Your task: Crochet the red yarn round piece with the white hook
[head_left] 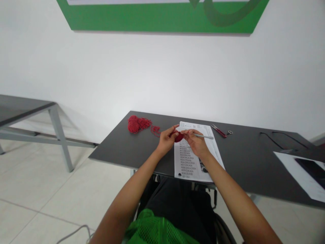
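Seated at a dark counter [142,152], a person's left hand [167,139] pinches a small red crocheted piece [179,137] above a printed pattern sheet [193,162], while the right hand [196,142], grip closed on a crochet hook [204,136], seems mid-stitch, needing steady yarn tension.

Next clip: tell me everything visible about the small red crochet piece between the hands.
The crochet piece is a small, rounded, dark red lump of yarn, held above the printed sheet on the dark table. The left hand pinches it from the left; the right hand meets it from the right, holding a grey hook that points toward it. A red strand trails left to the yarn pile. Stitches are too small to make out.
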Motion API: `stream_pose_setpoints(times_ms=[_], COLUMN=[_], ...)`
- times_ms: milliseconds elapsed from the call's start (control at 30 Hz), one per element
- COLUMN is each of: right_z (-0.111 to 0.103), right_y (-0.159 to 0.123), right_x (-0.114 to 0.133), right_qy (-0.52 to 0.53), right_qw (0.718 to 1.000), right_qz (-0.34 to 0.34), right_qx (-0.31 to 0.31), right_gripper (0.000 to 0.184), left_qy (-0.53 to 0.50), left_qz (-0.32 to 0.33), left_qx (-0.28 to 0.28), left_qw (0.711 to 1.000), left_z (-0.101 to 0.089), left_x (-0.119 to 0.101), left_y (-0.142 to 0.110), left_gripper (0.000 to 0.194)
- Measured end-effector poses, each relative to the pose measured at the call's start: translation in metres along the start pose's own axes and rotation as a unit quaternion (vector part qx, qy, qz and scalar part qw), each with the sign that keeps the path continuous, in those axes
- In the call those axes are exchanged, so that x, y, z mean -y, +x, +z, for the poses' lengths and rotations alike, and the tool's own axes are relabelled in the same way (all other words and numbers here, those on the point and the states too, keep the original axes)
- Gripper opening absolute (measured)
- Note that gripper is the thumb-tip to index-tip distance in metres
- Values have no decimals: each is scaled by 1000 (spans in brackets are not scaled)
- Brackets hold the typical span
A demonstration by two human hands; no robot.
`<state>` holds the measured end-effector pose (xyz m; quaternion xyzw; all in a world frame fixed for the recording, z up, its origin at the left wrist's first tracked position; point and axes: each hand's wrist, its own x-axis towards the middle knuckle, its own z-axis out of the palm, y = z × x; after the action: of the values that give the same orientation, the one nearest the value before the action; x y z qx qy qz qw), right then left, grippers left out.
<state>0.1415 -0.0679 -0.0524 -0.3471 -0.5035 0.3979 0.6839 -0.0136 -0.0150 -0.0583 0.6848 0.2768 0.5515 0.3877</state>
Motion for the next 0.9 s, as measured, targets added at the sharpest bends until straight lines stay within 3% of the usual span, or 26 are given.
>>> stream_pose_setpoints(times_ms=[267,500,700,800,900], right_z=[1,0,-3,-1,1], right_y=[-3,-2,-6,-12,-15], right_x=[-8,-11,1,5,7], right_qy=[-13,-72,-180,-225,-283], right_qw=[999,996,981,969,949], right_qz=[15,-14,-74,-103,-141], right_qx=[-41,-44,-11,9,6], right_gripper=[35,42,25,20,23], left_qy=[-39,-70,-56,-78,-205], left_qz=[-21,-12,-14,-53,-122], left_qx=[44,55,48,31,38], left_qw=[998,996,997,995,970], left_z=[4,6,7,10,12], left_x=[-1,1,4,4,2], left_y=[-2,-5,-7,-7,-5], left_gripper=[45,53,52,52,56])
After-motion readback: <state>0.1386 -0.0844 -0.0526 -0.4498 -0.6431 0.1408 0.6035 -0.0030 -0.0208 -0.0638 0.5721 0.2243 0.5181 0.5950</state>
